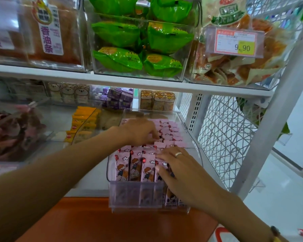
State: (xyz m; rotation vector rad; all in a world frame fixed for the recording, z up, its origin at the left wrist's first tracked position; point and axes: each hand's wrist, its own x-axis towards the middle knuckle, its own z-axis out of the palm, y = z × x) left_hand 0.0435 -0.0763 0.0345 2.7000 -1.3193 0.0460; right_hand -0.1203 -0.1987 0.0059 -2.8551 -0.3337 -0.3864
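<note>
Showing work at a shop shelf: the left hand (pixel 140 131) reaches to the rear rows of the pink packets (pixel 135 165), fingers curled down and pinching the top of 1, while the right hand (pixel 180 172) lies flat on the front row, fingers straight and relaxed, gripping nothing. All these packets stand upright in the clear bin (pixel 126 196) at the right end of the lower shelf. Risk, as judged: the packets are tightly filed, so a pull at the rear may drag neighbours up or tip a row; pressure from the right hand may crush the front packets; the bin appears to jut past the shelf edge, so a forward tug could slide it off. Legible writing, left to right: 香油条 on the snack bag label (pixel 46 40); 9.90 on the price tag (pixel 234 42). Print on the pink packets is too small to read
</note>
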